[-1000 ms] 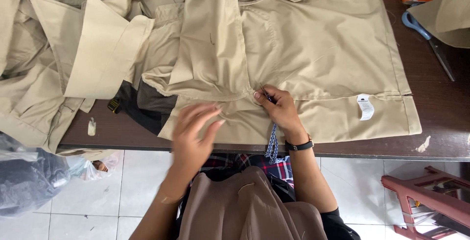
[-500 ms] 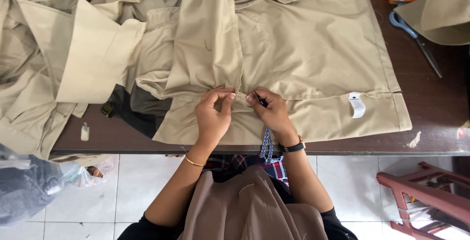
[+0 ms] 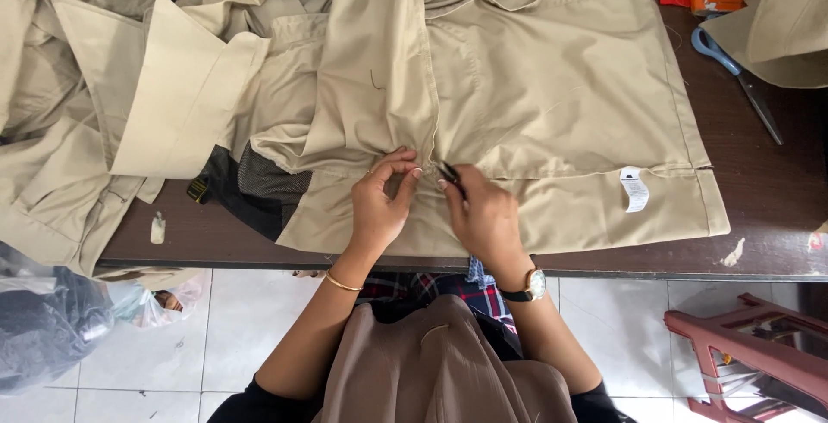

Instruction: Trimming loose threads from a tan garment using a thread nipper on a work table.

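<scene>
At the table edge, 2 hands: left hand (image 3: 381, 206) pinching khaki garment (image 3: 552, 104), right hand (image 3: 483, 216) clamped on small dark tool (image 3: 450, 174).

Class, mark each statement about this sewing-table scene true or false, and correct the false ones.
1. Both hands meet at a seam of the beige garment. True.
2. The right hand holds a small dark tool. True.
3. The left hand grips the scissors. False: they lie untouched at the table's far right.
4. A watch sits on the left wrist. False: it has a thin bangle; the watch is on the right.
5. The garment's white tag is folded under. False: it shows.
</scene>
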